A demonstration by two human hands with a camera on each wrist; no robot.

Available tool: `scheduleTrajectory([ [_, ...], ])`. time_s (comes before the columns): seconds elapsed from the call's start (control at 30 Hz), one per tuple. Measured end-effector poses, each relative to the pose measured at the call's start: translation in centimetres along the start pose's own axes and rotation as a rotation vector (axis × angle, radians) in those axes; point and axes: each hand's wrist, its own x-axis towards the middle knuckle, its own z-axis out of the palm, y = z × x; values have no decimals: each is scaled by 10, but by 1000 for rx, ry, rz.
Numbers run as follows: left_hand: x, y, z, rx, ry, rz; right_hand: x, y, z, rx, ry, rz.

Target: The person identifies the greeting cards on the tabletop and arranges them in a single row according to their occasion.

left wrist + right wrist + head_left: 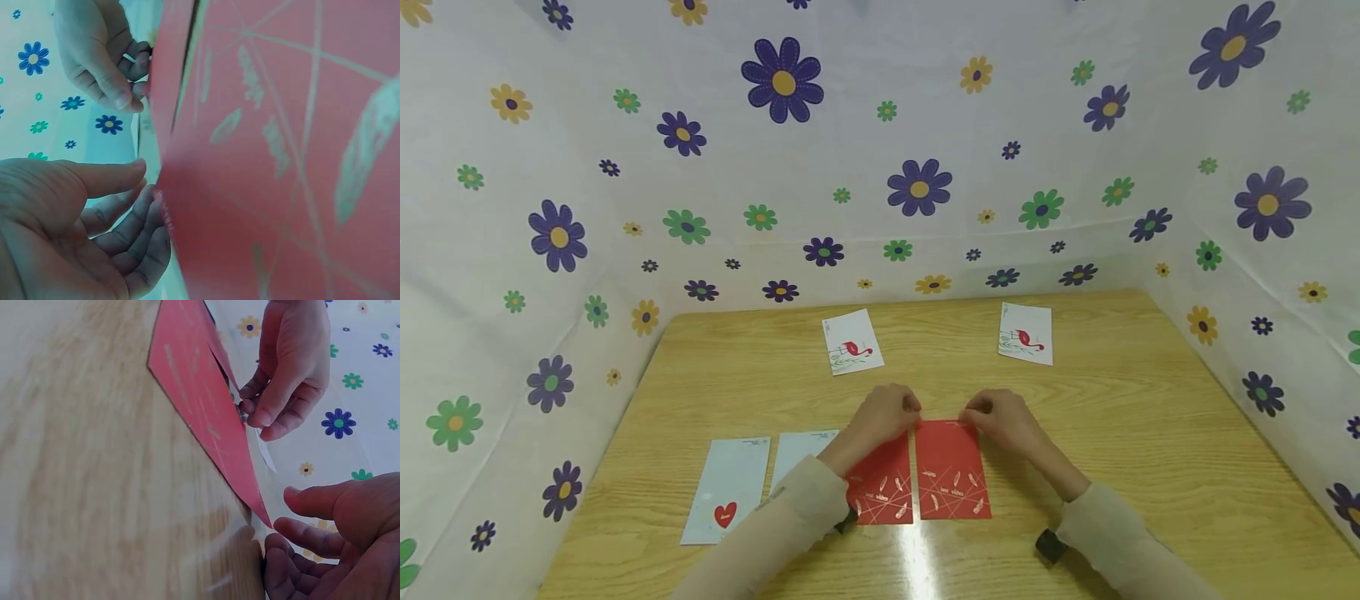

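Two red "best wishes" cards with gold feathers lie side by side on the table: the left red card (887,483) is partly covered by my left hand and sleeve, the right red card (953,471) shows nearly whole. My left hand (883,414) is at the top edge of the left card; in the left wrist view its fingertips (150,194) meet that edge while the thumb stands apart. At the top right corner of the other card is my right hand (1003,421). In the right wrist view its thumb (306,499) is raised away from the index finger beside the card's corner.
Left of the red cards lie a pale blue card (730,475) with a red heart and another pale blue card (801,450), partly under my left arm. Farther back are a white flamingo card (852,333) and a second flamingo card (1026,325). Flower-printed cloth (850,150) surrounds the wooden table (1112,400).
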Motion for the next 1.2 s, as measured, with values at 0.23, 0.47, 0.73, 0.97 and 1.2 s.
scheduleTrajectory([
  [0.23, -3, -6, -22, 4, 95, 57, 6, -5, -7, 17, 19, -40],
  [0.47, -3, -18, -52, -30, 182, 54, 20, -17, -18, -5, 15, -95],
  [0.73, 6, -41, -85, -67, 204, 4, 41, -28, -25, 9, -12, -193],
  [0.97, 11, -65, -113, -60, 273, -20, 62, -51, -23, 20, 2, -229],
  [1.2, 19, -84, -129, -52, 348, -56, 91, -72, -14, -13, 62, -296],
])
